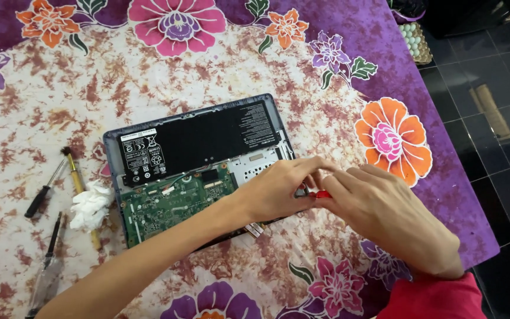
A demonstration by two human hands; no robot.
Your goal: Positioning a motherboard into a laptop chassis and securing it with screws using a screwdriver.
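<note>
Basically, the risk starts with what carries everything: a soft surface under a floral batik cloth [48, 94] (looks like a bed, not a counter), so anything small that drops can sink into the folds or vanish against the busy print.

Opened laptop [199, 168] lies bottom-up mid-cloth, nearer the right edge, cover off. Black battery pack [199, 142] still sits across its far half, green mainboard [175, 204] exposed on the near-left. Metal touching the board with the battery in place could short something.

Left hand [275, 190] and right hand [379, 212] meet over the laptop's right side. Left fingers are pinched together, tips down on the chassis. Right fingers are closed on a small red-handled tool [322, 194], probably a driver; tip hidden, so I can't tell what it's seated in. A slip there could gouge the silver plate [255, 165] or strip a screw head.

Along the left edge of the cloth: crumpled white tissue [91, 205] lying over a yellow-handled brush [78, 180], black screwdriver [43, 194], second dark tool [53, 236] nearer the front-left corner. Loose on soft cloth, they could roll if it shifts.

Egg tray [415, 40] sits on the tiled floor off the far-right corner.
</note>
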